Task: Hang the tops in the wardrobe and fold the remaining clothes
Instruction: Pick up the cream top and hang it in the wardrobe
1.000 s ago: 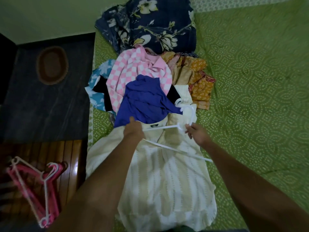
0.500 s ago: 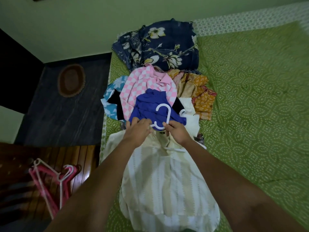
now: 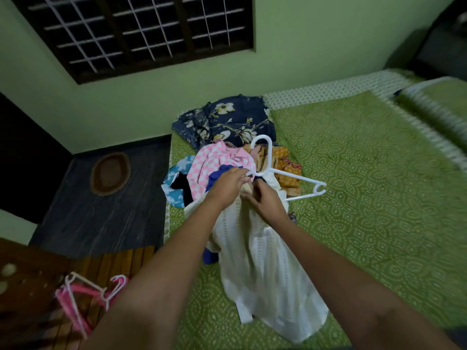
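A cream striped top [image 3: 262,261] hangs lifted off the green bed [image 3: 366,198], bunched at its neck. My left hand [image 3: 227,184] grips the neck of a white plastic hanger [image 3: 290,174] whose hook points up and whose right arm sticks out bare to the right. My right hand [image 3: 265,199] pinches the top's fabric just below the hanger. Behind them lies a pile of clothes: a pink checked shirt [image 3: 212,162], a blue garment [image 3: 217,175], an orange patterned one [image 3: 288,168] and a navy floral one [image 3: 227,122].
Pink and white hangers [image 3: 83,296] lie on a wooden surface at lower left. A dark floor with an oval mat [image 3: 110,173] lies left of the bed. A barred window [image 3: 141,29] is in the green wall, and a pillow [image 3: 439,102] at the bed's far right.
Both hands have lifted the hanger and the cream top up off the bed; the hanger's right arm now sticks out bare. My view has tilted up toward the window.
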A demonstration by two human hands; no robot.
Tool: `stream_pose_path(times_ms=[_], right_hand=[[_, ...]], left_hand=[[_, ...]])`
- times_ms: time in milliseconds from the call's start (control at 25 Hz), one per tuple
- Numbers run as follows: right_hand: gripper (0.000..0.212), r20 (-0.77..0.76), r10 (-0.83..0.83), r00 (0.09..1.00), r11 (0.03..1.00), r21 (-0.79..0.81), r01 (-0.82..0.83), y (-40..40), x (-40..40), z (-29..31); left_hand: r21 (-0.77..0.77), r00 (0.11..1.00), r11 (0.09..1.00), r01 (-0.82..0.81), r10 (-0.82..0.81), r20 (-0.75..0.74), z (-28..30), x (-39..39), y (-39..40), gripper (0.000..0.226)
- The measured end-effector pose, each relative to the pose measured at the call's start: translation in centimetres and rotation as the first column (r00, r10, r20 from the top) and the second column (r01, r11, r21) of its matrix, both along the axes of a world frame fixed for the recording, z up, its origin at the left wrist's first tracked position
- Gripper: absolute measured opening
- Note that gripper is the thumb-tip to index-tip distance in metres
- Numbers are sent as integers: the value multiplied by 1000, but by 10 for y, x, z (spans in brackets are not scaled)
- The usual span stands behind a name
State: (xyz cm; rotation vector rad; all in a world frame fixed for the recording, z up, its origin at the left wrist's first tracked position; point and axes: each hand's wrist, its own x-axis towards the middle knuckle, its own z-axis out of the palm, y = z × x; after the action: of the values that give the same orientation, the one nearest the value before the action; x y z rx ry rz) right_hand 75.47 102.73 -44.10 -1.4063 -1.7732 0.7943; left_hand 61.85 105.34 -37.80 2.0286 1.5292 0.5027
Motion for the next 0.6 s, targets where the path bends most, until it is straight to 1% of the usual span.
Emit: stream_pose_path(times_ms=[80,120,160,200,240,320,360,400,440,480,520,560,600], right_hand=[[20,-34,-110,993,986,125,113,-31,5,26],[19,-79,-157,984,979,120,166,-47,7,36],[21,-128,-189,974,977,71,199,-64,9,44],[22,-139,-204,969,978,18,208,-83,11,51],[23,-109,-181,977,983,-9,182,-100,14,55],[29,9,-105,994,992,-69,105,-135,24,59],[38,118,-64,991,987,-141,81,-152,34,57],[49,277,-14,961,973,-217,77,-170,48,56],[57,444,39,895,950,-293,104,-185,64,54],[60,550,68,832,930,-338,147,-200,82,53],[60,600,49,798,913,-352,208,-214,99,54],[58,597,-11,802,894,-353,275,-226,113,59],[53,576,-108,810,872,-336,355,-235,127,69]], left_hand=[[79,999,996,40,-41,8,28,5,-20,26],[115,998,992,55,-57,15,43,8,-32,28],[149,997,987,66,-70,21,57,12,-45,31],[183,996,980,81,-86,21,69,16,-60,32],[214,995,972,93,-100,21,81,19,-72,32],[272,991,954,126,-135,14,104,25,-95,30],[309,988,939,150,-157,0,115,26,-104,29],[347,984,922,172,-176,-23,125,27,-113,28],[385,982,903,188,-185,-45,133,26,-120,28],[420,981,888,190,-189,-46,139,25,-126,27],[445,981,876,185,-194,-26,142,23,-132,26],[461,979,869,181,-203,-2,143,20,-137,26],[468,976,865,182,-215,18,141,19,-144,26]])
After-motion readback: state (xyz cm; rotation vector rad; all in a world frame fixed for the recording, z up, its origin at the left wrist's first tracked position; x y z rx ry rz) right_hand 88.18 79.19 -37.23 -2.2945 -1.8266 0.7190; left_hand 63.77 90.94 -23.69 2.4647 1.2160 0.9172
